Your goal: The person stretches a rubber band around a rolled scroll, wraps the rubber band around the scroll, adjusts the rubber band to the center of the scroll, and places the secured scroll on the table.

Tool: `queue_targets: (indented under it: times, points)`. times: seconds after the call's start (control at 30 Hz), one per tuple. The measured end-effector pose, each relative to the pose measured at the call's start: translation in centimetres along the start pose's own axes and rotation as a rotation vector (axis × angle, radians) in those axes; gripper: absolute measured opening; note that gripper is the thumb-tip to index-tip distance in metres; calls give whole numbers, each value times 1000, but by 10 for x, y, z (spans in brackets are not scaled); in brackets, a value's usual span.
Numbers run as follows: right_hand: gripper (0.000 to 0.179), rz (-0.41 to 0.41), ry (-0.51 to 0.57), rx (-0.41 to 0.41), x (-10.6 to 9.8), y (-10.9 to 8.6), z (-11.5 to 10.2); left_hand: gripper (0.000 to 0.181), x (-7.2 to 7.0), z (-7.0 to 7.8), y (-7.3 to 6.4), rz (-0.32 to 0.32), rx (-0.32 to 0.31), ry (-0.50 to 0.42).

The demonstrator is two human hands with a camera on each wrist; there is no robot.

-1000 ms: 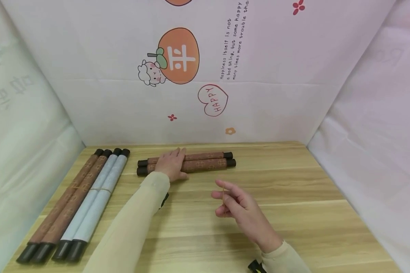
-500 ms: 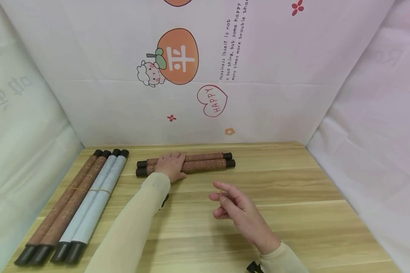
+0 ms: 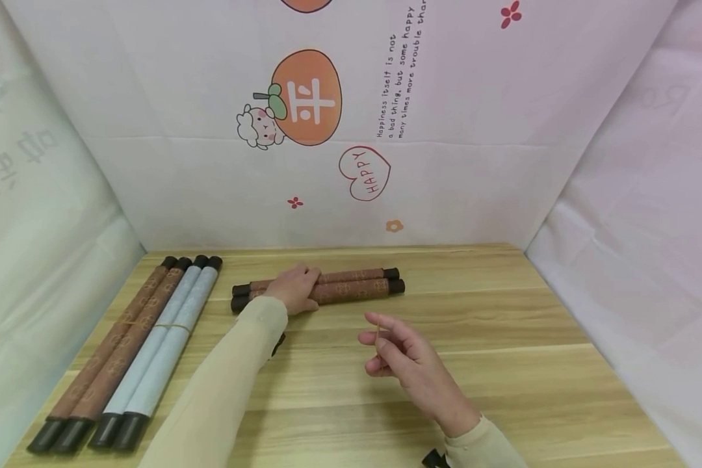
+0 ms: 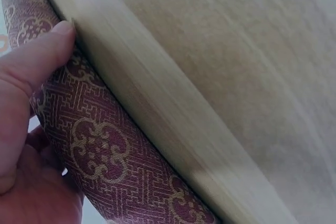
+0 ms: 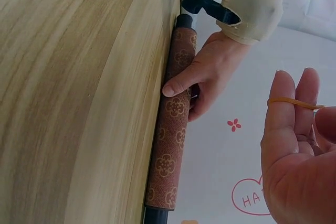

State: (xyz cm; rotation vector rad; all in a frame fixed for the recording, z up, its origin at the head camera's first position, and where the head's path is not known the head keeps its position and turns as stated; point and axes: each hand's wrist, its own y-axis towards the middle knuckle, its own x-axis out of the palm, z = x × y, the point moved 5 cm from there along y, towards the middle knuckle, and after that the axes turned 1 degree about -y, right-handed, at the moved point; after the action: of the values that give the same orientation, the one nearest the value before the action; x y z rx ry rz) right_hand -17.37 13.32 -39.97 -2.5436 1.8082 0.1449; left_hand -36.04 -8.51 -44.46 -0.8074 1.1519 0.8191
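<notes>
Two brown patterned scrolls with black end knobs lie side by side near the back of the table; the nearer scroll (image 3: 353, 290) partly hides the farther scroll (image 3: 351, 277). Over their left half, my left hand (image 3: 292, 290) grips the pair from above. The left wrist view shows its thumb on the near side of the patterned scroll (image 4: 100, 153), the fingers beyond it. My right hand (image 3: 418, 370) is raised nearer to me, apart from the scrolls. It holds a thin yellow rubber band (image 5: 294, 102), which is looped over its fingers and pinched by the thumb.
At the left of the wooden table (image 3: 503, 364) lie two longer brown scrolls (image 3: 117, 344) and two pale blue scrolls (image 3: 164, 338), with a rubber band (image 3: 172, 325) around the blue ones. A white printed cloth (image 3: 456, 162) walls the back and sides.
My left hand has closed its fingers further round the two brown scrolls and drawn them slightly towards me. The right hand stays almost in place with the rubber band.
</notes>
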Motion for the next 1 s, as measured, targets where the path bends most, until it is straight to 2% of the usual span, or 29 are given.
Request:
queue_targets:
  times: [0.23, 0.4, 0.5, 0.6, 0.73, 1.0]
  points:
    - [43, -4, 1, 11, 0, 0, 1, 75, 2, 2, -3, -16, 44, 1]
    - [43, 0, -2, 19, 0, 0, 1, 88, 10, 2, -4, 11, 19, -17]
    - [43, 4, -3, 23, 1, 0, 1, 101, 13, 3, -4, 20, 2, 7]
    - [43, 8, -4, 26, 0, 0, 1, 105, 15, 4, -4, 28, -4, 38]
    - [43, 16, -9, 30, -1, 0, 0, 95, 13, 7, -3, 46, 1, 27]
    - [42, 24, -8, 29, -4, 2, -1, 56, 11, 10, -4, 66, 27, -10]
